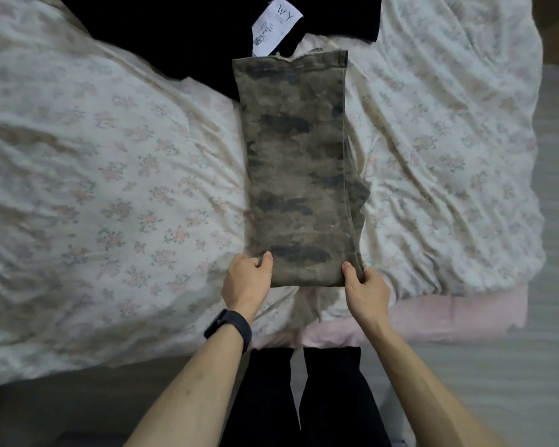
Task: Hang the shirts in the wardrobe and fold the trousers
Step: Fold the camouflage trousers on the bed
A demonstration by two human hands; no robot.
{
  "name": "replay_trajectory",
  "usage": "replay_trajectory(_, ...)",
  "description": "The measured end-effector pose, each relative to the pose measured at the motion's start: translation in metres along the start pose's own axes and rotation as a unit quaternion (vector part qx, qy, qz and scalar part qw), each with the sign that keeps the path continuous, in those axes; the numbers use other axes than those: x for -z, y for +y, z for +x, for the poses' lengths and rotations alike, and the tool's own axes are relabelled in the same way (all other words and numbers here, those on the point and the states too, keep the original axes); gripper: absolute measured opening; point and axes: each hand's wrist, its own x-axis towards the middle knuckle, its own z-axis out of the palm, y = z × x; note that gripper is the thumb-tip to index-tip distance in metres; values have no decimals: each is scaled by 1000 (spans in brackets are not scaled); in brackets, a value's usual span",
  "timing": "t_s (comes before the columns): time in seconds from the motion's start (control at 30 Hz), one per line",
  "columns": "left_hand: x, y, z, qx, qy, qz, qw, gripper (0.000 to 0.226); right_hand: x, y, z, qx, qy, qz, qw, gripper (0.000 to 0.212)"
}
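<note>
The camouflage trousers (297, 169) lie on the bed (110, 188) as one long narrow strip, legs stacked, running from 12 o'clock down toward 6 o'clock at the middle of the view. Their far end is the hem; their near end is a fold just short of the bed's edge. The left hand (247, 280) grips the near corner at 7 o'clock, thumb on top and fingers curled under the cloth. The right hand (367, 290) pinches the other near corner at 5 o'clock, thumb on top. A black watch (229, 327) sits on the left wrist. At 12 o'clock the hem touches a black garment (175, 37) spread over the floral duvet, with a white label (276, 25) lying on it. A pink sheet (449, 314) shows under the duvet at 4 o'clock.
</note>
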Motion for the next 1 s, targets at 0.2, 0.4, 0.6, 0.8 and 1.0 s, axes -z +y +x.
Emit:
replay_trajectory(0.2, -30, 0, -29, -129, 114, 106, 979, 46, 3, 15, 6, 61, 53, -194, 978, 55)
replay_trajectory(0.4, -68, 1, 20, -345, 79, 238, 905, 64, -58, -28, 40, 392, 22, -334, 857, 58)
replay_trajectory(0.6, -78, -34, 55, -364, 100, 339, 861, 62, -37, 27, 112, 385, 14, -477, 790, 65)
replay_trajectory(0.8, -63, -38, 32, -364, 52, 356, 859, 64, -17, 36, 71, 315, 26, -445, 838, 66)
replay_trajectory(1.0, -57, -23, -15, 27, -12, -89, 996, 51, -1, 35, 22, 95, 13, -203, 975, 55)
